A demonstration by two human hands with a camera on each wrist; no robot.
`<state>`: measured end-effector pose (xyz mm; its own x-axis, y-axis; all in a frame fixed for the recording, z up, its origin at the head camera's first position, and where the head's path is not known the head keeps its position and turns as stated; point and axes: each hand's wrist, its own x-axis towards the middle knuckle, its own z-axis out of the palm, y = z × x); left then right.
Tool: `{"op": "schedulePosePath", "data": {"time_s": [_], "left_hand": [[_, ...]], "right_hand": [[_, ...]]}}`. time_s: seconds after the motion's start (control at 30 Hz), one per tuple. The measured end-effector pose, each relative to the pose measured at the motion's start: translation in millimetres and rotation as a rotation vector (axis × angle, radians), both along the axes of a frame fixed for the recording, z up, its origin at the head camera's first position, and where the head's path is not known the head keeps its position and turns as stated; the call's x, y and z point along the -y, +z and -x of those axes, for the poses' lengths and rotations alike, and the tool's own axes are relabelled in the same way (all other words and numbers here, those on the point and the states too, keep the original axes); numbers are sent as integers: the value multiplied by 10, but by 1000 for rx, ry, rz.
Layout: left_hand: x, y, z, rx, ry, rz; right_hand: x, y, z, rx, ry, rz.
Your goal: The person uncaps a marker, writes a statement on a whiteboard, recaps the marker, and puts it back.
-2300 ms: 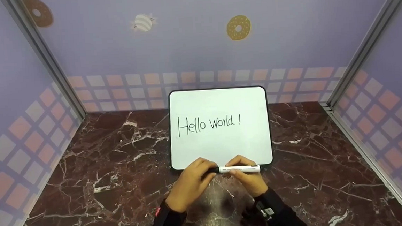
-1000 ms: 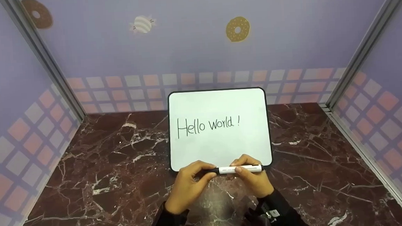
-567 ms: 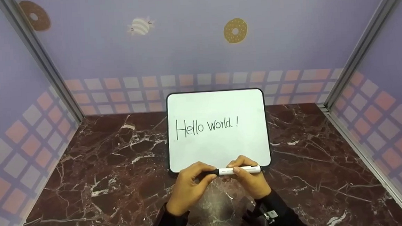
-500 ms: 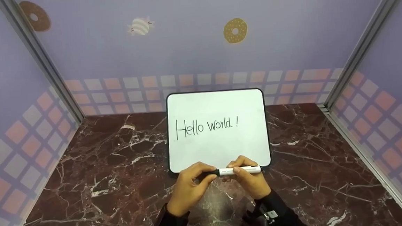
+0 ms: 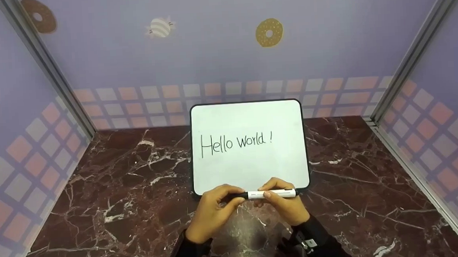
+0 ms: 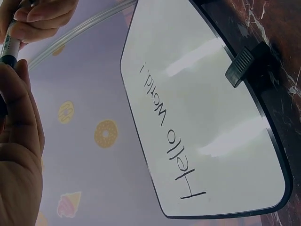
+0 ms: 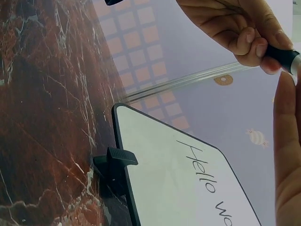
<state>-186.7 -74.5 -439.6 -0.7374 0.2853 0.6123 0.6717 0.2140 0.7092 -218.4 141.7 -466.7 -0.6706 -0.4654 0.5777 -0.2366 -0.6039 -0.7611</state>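
Marker (image 5: pixel 272 194) is held level just in front of the whiteboard's (image 5: pixel 247 119) near edge, above the marble table (image 5: pixel 118 199). Left hand (image 5: pixel 214 213) curls its fingers round the black cap end; right hand (image 5: pixel 285 208) pinches the white barrel. Judgement: capping goes best with a straight, coaxial push and both grips firm, away from the "Hello world!" lettering (image 5: pixel 238 142).

Lilac doughnut-print walls (image 5: pixel 208 54), dark red marble tabletop (image 5: pixel 118 199).

White board (image 5: pixel 251 167) with black rim and black lettering; white marker (image 5: pixel 272 194), black cap; dark red, white-veined marble table (image 5: pixel 130 198); lilac doughnut-patterned walls (image 5: pixel 208 46).
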Motion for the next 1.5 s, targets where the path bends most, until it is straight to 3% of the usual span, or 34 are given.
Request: {"op": "schedulePosePath", "data": {"time_s": [0.33,0.5,0.7,1.0,1.27,1.5], "left_hand": [[9,21,9,16,-12,-5],[32,53,-17,80,-25,-2],[84,87,-25,183,-48,5],[120,96,-12,268,-65,19],[181,79,13,245,-6,76],[367,64,-30,208,113,126]], "right_hand": [[-36,10,2,-15,-15,-18],[-89,-10,4,-27,-54,-45],[-174,-4,0,-48,-185,-154],[-266,64,-24,-36,-254,-344],[-348,89,-24,-77,-328,-547],[-614,135,4,30,-501,-510]]}}
